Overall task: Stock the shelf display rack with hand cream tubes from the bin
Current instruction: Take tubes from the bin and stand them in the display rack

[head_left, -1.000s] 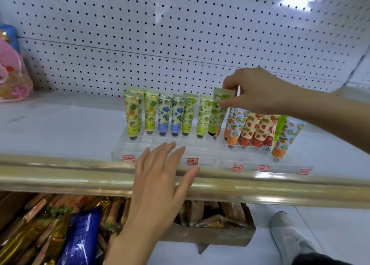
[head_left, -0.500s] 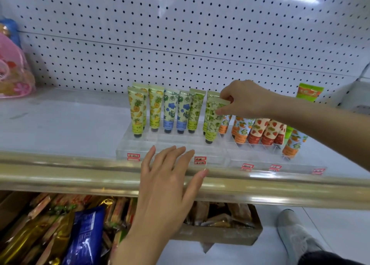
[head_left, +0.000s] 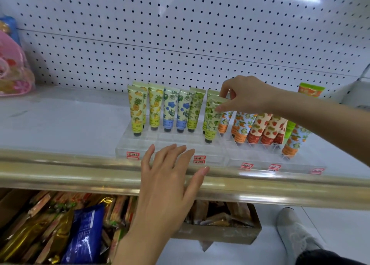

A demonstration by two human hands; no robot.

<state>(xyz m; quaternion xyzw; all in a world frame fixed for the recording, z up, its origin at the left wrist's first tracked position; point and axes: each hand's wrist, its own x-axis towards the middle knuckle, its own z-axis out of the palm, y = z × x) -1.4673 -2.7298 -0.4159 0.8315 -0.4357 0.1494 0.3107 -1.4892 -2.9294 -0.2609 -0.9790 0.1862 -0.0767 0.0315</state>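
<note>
1. Head view: right hand reached in from the right over the clear rack on the white shelf.
2. Thumb and forefinger pinched the flat top edge of a green leaf-print tube. The other fingers were curled above it.
3. That tube stood cap down in the rack, nearly upright, with its top leaning slightly right. It sat one row forward of another green tube, at the right end of the left rack.
4. The tube body hung below the fingertips, which touched only the top strip. The cap was low in the rack; could not tell if it was seated.
5. Left of it, cap down: two pineapple tubes, two blue-flower tubes and one more green tube.
6. Right of it, a second rack held orange-print tubes and strawberry tubes, all leaning.
7. Left hand was flat, fingers straight and spread, holding nothing. It was over the gold shelf rail, fingertips at the rack's front edge. Contact: could not tell.
8. Red price labels were on the rack fronts.
9. Pegboard stood behind, with a pink bag at far left.
10. Below the shelf: a cardboard box of packets, a blue packet, and a grey shoe on the floor.
</note>
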